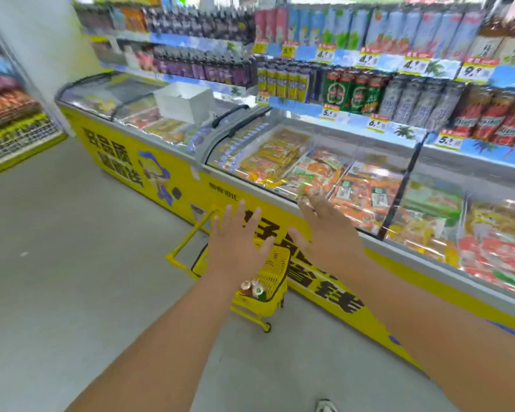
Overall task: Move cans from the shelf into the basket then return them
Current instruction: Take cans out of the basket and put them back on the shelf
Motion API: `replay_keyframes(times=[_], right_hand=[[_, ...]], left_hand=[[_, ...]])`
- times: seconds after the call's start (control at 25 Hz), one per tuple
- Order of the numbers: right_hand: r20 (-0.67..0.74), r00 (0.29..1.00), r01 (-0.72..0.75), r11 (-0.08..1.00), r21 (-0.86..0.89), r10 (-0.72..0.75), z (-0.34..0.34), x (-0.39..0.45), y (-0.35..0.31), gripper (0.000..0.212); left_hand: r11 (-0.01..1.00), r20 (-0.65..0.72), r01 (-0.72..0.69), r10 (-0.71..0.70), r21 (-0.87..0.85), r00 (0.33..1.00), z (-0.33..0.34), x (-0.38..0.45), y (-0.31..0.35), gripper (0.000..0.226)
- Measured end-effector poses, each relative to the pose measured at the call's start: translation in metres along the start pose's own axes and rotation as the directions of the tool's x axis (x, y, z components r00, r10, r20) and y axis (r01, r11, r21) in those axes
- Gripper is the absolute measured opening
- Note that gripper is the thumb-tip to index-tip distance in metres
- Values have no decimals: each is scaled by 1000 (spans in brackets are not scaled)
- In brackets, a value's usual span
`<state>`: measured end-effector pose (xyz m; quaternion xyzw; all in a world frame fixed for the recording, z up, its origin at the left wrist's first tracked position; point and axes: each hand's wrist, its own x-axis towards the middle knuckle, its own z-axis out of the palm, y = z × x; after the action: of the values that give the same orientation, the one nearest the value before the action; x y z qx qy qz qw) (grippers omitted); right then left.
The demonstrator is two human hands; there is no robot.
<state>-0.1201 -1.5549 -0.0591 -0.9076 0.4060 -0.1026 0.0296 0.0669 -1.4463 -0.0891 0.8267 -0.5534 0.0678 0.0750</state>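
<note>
While cans (pixel 252 288) lie in the basket (pixel 275 270), both hands' grips, left (pixel 235 245) and right (pixel 329 233), spread empty.

Standing in a shop, a small supermarket aisle by the look of it. Facing shelves (pixel 369 93) packed with rows of cans and bottles, yellow price tags (pixel 446 140) clipped along each shelf edge. Running beneath them, long yellow chest freezers (pixel 173 176) with sliding glass lids, showing packets of frozen food (pixel 283 156) inside. Sitting on the grey floor (pixel 72 263) beside the freezers, a yellow wheeled shopping basket (pixel 268 281). Showing at far left, more stocked racks (pixel 9 114).
</note>
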Motion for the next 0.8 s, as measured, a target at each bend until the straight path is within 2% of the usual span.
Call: replay_keyframes(times=[0.28, 0.6, 0.8], right_hand=[[100, 987, 117, 991, 60, -123, 47, 54, -41, 72], [239, 942, 217, 971, 99, -235, 102, 136, -32, 69], [286, 927, 225, 970, 93, -242, 123, 168, -30, 71]], left_hand=[[996, -5, 82, -82, -19, 997, 26, 14, -67, 81], [991, 59, 119, -122, 61, 991, 69, 68, -99, 76], [990, 119, 112, -122, 89, 985, 92, 94, -118, 75]])
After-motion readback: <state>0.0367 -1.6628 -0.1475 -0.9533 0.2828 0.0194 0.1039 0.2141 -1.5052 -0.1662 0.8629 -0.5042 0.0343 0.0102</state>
